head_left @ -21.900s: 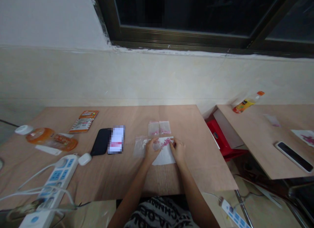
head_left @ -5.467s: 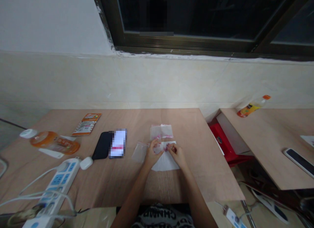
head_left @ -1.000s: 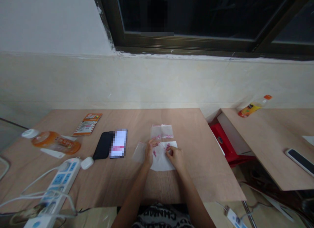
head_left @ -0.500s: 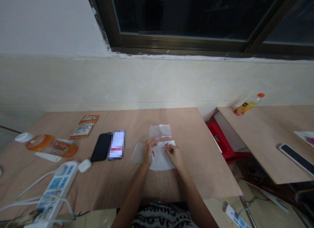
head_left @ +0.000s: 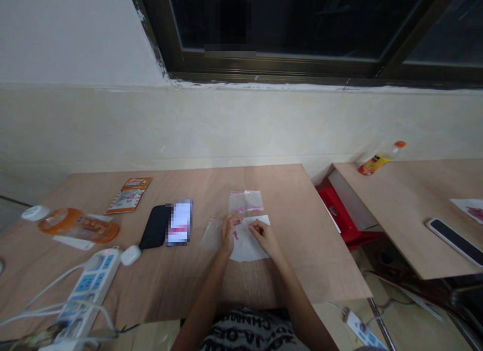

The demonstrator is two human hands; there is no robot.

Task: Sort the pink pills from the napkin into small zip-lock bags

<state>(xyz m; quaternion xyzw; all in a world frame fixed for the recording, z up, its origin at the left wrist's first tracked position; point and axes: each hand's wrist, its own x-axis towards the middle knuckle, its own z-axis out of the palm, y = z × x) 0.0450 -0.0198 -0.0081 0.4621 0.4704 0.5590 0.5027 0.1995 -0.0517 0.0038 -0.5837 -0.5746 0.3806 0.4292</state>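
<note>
Pink bits [head_left: 236,235] sat in a small loose cluster on the white sheet [head_left: 251,249], to the left of your right fingers and a little nearer to your body, with your left fingers just beside them. The cluster's longer axis ran roughly toward you, and of your two hands the left hand [head_left: 227,236] was clearly the nearer. Its fingers lay bent but loosely spread along the sheet's left edge; you could not have told from this view whether they gripped anything or only steadied the paper. The fingers of your right hand [head_left: 264,236] were drawn near each other in what looked like a pinch above the sheet, though whether they met, or held a bit, was too small to tell. Two clear bags [head_left: 253,200] with pink at their near ends lay just beyond the paper on the worktop [head_left: 302,270], and another clear bag [head_left: 212,235] lay left of your left hand. As for writing, your shirt [head_left: 245,333] showed bold broken lettering, "CHNM" among it; print on the orange packet [head_left: 129,195] and the nearer bottle's label [head_left: 95,227] was too fine to read, and the phone's screen [head_left: 179,222] was blurred into blocks.
</note>
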